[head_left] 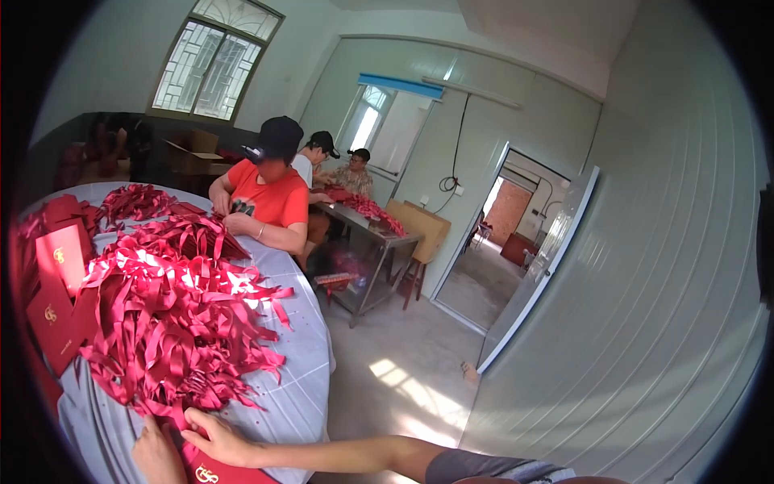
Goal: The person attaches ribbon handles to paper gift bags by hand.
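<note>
At the near edge of the table, my left hand (155,453) and my right hand (216,441) are close together over a red gift bag (234,474) with a gold emblem. A red ribbon (168,412) runs between my fingers at the bag's top. Both hands are closed on this ribbon, the right one pinching it with thumb and finger. Just beyond my hands rises a big heap of red ribbons (177,315), spread over much of the table. Part of the bag is hidden under my hands and by the picture's lower rim.
Red bags with gold emblems (60,323) lie at the left of the round, grey-clothed table (302,355). Across it sits a person in a red shirt (270,194), hands at red pieces. Two people work at a metal table (379,230) behind. An open door (540,274) stands at right.
</note>
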